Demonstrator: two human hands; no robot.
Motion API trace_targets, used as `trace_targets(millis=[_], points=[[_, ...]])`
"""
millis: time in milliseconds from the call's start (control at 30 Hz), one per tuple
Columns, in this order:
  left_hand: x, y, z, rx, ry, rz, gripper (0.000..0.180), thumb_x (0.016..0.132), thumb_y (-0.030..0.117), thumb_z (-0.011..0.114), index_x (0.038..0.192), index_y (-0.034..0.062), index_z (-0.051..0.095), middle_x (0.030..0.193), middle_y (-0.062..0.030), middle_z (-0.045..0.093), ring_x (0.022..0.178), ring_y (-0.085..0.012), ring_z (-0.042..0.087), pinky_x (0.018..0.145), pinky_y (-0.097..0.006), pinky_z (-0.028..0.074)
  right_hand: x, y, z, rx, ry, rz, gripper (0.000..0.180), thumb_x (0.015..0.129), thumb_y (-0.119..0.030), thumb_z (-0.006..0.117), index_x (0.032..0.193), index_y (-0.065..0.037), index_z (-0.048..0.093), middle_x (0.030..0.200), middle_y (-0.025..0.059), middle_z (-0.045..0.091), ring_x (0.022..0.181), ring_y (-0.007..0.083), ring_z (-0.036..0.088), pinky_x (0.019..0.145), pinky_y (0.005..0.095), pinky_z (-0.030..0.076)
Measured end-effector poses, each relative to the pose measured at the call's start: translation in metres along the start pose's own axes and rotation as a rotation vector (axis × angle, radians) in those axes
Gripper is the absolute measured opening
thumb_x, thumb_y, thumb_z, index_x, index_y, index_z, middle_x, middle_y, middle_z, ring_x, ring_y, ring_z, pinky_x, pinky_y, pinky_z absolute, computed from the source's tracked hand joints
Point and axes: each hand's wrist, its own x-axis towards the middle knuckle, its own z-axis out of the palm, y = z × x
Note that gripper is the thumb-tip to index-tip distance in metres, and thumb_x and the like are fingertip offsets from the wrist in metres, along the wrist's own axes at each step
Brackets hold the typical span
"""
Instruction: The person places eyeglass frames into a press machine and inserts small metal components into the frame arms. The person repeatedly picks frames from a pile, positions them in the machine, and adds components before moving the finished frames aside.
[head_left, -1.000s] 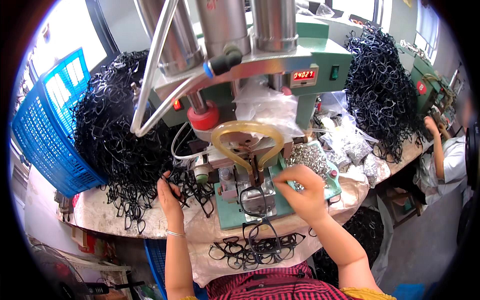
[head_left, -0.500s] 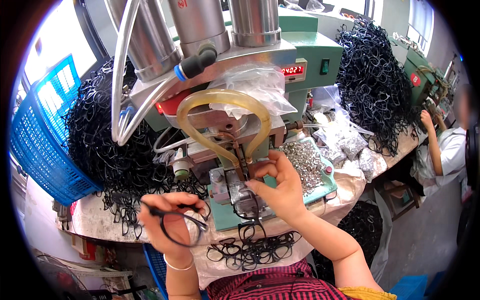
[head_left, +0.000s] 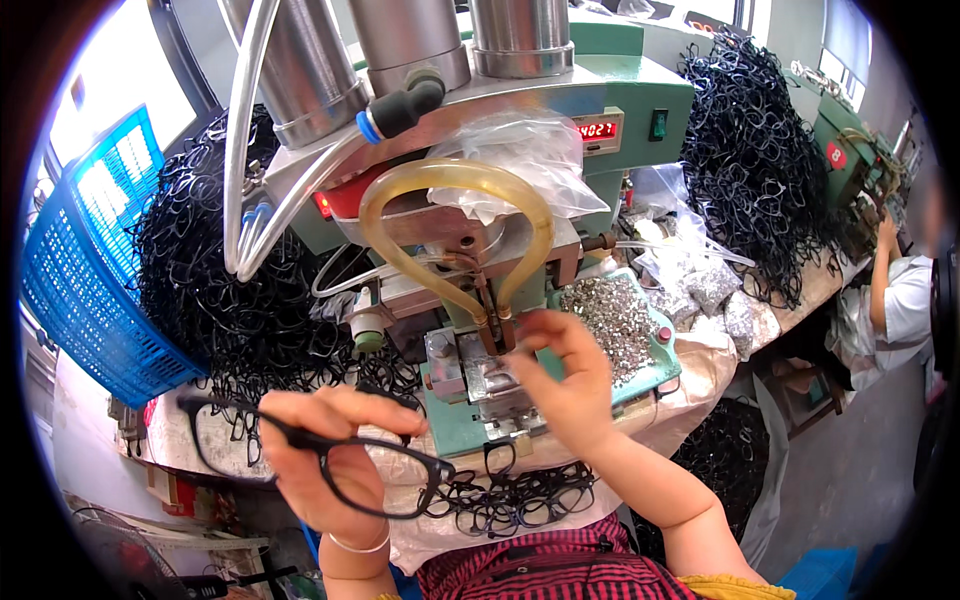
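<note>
My left hand (head_left: 325,450) is closed on a black eyeglass frame (head_left: 345,478), gripping it near the bridge in front of the machine. A second dark piece shows at those fingertips, too blurred to name. My right hand (head_left: 568,375) is at the working head of a green press-like machine (head_left: 640,120), thumb and fingertips drawn together beside two copper-coloured electrode tips (head_left: 495,335). Whatever lies between those fingers is too small to see. Under the tips sits a metal fixture (head_left: 490,380). More black frames (head_left: 525,500) lie heaped on the cloth near my lap.
A tray of small metal parts (head_left: 615,325) stands right of the fixture. Large piles of black frames (head_left: 750,160) rise on both sides. A blue plastic basket (head_left: 90,270) leans at the left. Clear plastic bags lie behind the tray. Another person (head_left: 905,300) works at the far right.
My left hand has turned, bringing the eyeglass frame broadside into view. The frame beneath my right hand has left the fixture, and one now stands at the near heap. My right hand stays near the tips.
</note>
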Motion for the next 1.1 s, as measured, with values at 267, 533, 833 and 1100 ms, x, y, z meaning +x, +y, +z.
trace_targets(millis=[267, 533, 833, 1100], points=[[0.035, -0.02, -0.015, 0.372, -0.134, 0.185, 0.04, 0.109, 0.042, 0.032, 0.099, 0.0052, 0.042, 0.082, -0.0208, 0.068, 0.069, -0.0247, 0.065, 0.071, -0.033, 0.054, 0.014, 0.079, -0.08, -1.043, -0.035, -0.219, 0.016, 0.073, -0.015, 0.08, 0.084, -0.008, 0.072, 0.115, 0.0167, 0.065, 0.123, 0.0361, 0.055, 0.095, 0.0452, 0.05], [-0.01, -0.059, -0.087, 0.053, 0.25, -0.082, 0.036, 0.11, 0.035, 0.029, 0.097, 0.0066, 0.047, 0.077, -0.013, 0.06, 0.066, -0.0197, 0.059, 0.059, -0.032, 0.052, -0.007, 0.081, -0.099, -0.258, 0.249, 0.105, 0.011, 0.09, -0.007, 0.065, 0.094, -0.001, 0.073, 0.093, 0.0085, 0.072, 0.089, 0.0183, 0.066, 0.083, 0.0304, 0.05], [0.027, -0.031, -0.006, 0.211, -0.035, 0.162, 0.035, 0.109, 0.035, 0.029, 0.097, 0.0039, 0.042, 0.078, -0.0228, 0.064, 0.066, -0.0267, 0.064, 0.063, -0.035, 0.056, 0.012, 0.04, -0.061, 0.236, 0.219, 0.323, 0.01, 0.087, 0.0, 0.07, 0.097, 0.0, 0.073, 0.09, 0.002, 0.071, 0.08, 0.0077, 0.062, 0.074, 0.0222, 0.048], [-0.003, -0.039, -0.008, 0.008, 0.05, 0.155, 0.034, 0.109, 0.035, 0.029, 0.097, 0.0057, 0.042, 0.075, -0.0191, 0.06, 0.062, -0.0248, 0.059, 0.057, -0.036, 0.055, -0.003, 0.002, 0.007, 0.22, -0.094, 0.071, 0.051, 0.08, -0.001, 0.077, 0.126, 0.003, 0.056, 0.095, 0.0072, 0.072, 0.093, 0.0154, 0.068, 0.088, 0.0301, 0.051]])
